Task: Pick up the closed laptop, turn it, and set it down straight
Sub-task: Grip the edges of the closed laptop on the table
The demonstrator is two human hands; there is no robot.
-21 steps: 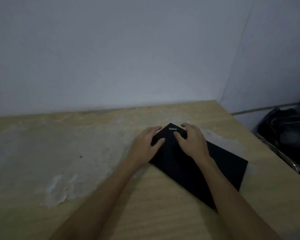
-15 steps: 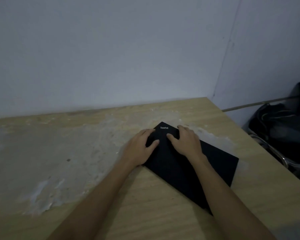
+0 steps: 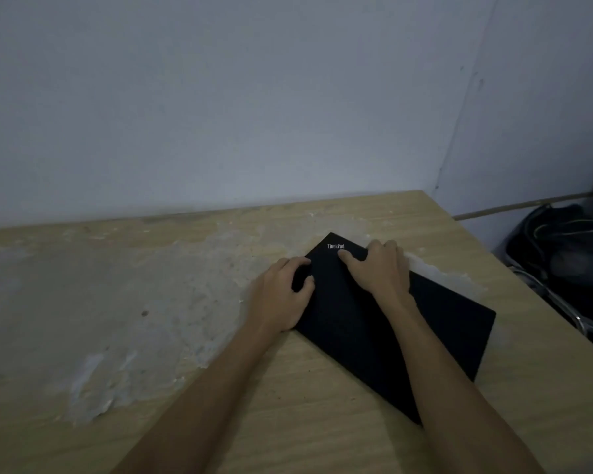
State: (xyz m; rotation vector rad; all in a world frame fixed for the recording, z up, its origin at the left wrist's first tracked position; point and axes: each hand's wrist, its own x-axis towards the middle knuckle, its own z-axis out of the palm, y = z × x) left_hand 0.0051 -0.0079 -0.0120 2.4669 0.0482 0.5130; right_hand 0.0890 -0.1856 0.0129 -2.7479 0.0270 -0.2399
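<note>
Our closed black laptop (image 3: 384, 323) lies flat on the wooden table (image 3: 288, 422), skewed so one corner, marked ThinkPad, points toward the wall (image 3: 220, 97). Our left hand (image 3: 283, 299) curls over its left edge near that corner, fingers bent around the rim. Our right hand (image 3: 379, 268) clasps the far right edge, thumb pressed on the lid beside the logo. The tabletop to the left is worn and patchy. Dark bags (image 3: 562, 254) sit beyond the table's right side.

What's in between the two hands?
Only the laptop's bare black lid, with its ThinkPad logo, lies between the left hand and right hand in the head view.
</note>
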